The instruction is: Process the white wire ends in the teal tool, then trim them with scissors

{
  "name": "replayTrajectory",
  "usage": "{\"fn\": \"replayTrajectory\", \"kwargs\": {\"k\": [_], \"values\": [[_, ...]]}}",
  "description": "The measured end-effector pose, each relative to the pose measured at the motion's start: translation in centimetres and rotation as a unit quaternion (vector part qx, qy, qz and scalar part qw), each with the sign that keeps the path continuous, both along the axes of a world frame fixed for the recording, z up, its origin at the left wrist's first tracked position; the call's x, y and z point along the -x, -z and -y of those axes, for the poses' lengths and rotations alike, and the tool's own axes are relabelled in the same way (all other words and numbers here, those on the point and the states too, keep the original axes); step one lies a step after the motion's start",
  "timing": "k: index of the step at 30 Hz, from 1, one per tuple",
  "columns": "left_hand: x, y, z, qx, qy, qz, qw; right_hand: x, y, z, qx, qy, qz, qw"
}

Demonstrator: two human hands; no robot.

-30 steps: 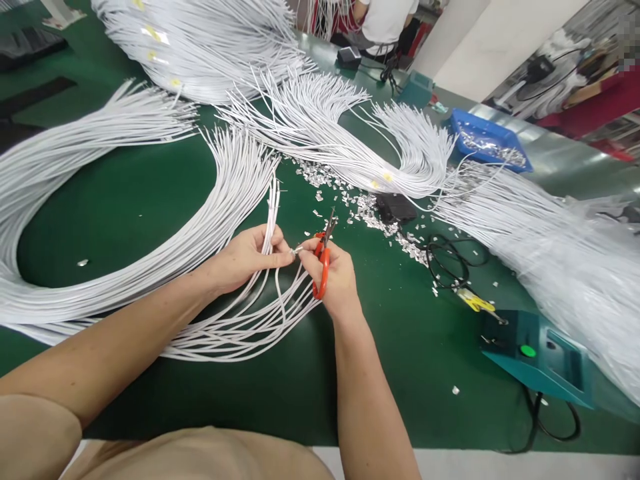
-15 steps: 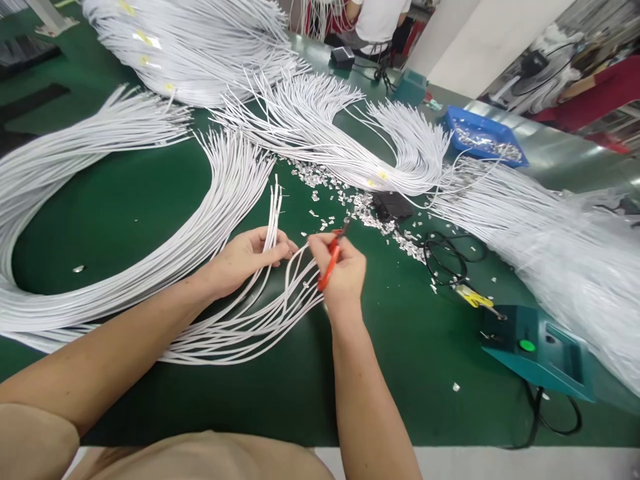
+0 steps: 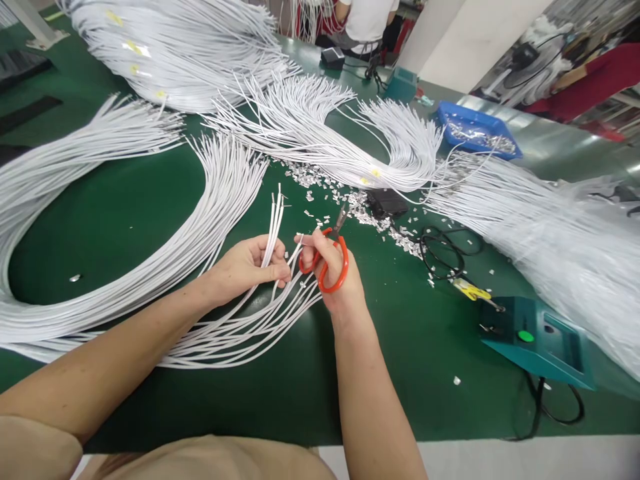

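Fingers, left hand: the left hand (image 3: 247, 267) was curled shut around a small bunch of thin white plastic-coated wires (image 3: 273, 223), thumb pressed along them, the cut ends fanning up past the knuckles.
Fingers, right hand: the right hand (image 3: 333, 277) was clamped on a pair of orange-handled metal scissors (image 3: 327, 260), fingers threaded through the loops and closed about them; the short blades pointed up and away, toward the scraps.
Wires, place: the held bunch ran from the left hand down and left across the green table mat (image 3: 280, 393), passing between the two hands, which sat just beside each other.
Wires, loose: a few strands bowed out under the right hand and touched the mat.
Scraps: a scatter of small silvery-white offcuts (image 3: 360, 207) lay just beyond the scissor tips.
Left side: a big arc of long white wires (image 3: 100, 293) swept round the mat.
Far side: more fanned bundles of white wires (image 3: 300, 127) lay toward the back, some marked with yellow tags.
Right side: a teal box with a green button (image 3: 537, 340) sat near the table edge, with a black cord (image 3: 445, 250) looped close by and a heap of wires in clear wrap (image 3: 565, 233) behind.
Back: a blue plastic tray (image 3: 473, 130) held small metal pieces; another person in a white top (image 3: 367, 20) sat beyond the table.
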State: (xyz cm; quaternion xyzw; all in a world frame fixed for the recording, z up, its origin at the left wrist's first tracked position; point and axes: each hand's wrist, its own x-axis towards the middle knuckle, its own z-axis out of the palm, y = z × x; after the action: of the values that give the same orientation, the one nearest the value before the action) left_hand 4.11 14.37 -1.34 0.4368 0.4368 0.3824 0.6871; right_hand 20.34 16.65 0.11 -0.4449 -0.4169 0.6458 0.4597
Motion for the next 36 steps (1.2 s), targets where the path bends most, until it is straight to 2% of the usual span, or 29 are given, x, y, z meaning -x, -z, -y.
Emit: {"fn": "replayTrajectory", "kwargs": {"k": [5,10,12,15,18,20,22,25,31,34,36], "values": [[-0.1,-0.2,0.1,0.000,0.021,0.038,0.999,0.0,0.3,-0.1,0.037,-0.049,-0.042,0.997],[0.0,-0.6,-0.2,-0.002,-0.055,0.060,0.997,0.3,-0.1,0.4,0.019,-0.083,-0.024,0.996],[0.1,-0.7,-0.2,-0.007,-0.061,0.056,0.997,0.5,-0.1,0.5,0.015,-0.072,-0.014,0.997],[-0.1,-0.6,-0.2,0.005,-0.032,0.064,0.997,0.8,0.0,0.6,0.024,-0.041,-0.022,0.999],[-0.3,-0.7,0.0,-0.002,-0.026,0.077,0.997,0.9,0.0,0.6,0.028,-0.052,-0.022,0.998],[-0.3,-0.8,0.0,-0.028,-0.048,0.061,0.997,0.7,-0.1,0.5,0.006,-0.043,0.030,0.999],[-0.1,-0.9,-0.1,-0.051,-0.063,0.034,0.996,0.3,-0.2,0.4,-0.037,-0.003,0.118,0.992],[0.2,-1.1,-0.1,-0.053,-0.059,0.002,0.997,-0.4,-0.1,0.3,-0.107,0.029,0.250,0.962],[0.3,-1.5,-0.3,-0.068,-0.071,-0.052,0.994,-1.2,0.3,0.2,-0.218,-0.054,0.444,0.867],[0.4,-1.5,-0.4,-0.077,-0.065,-0.064,0.993,-1.3,0.5,0.2,-0.249,-0.074,0.514,0.818],[0.6,-1.3,-0.4,-0.075,-0.055,-0.063,0.994,-1.3,0.7,0.2,-0.266,-0.078,0.540,0.795]]}}
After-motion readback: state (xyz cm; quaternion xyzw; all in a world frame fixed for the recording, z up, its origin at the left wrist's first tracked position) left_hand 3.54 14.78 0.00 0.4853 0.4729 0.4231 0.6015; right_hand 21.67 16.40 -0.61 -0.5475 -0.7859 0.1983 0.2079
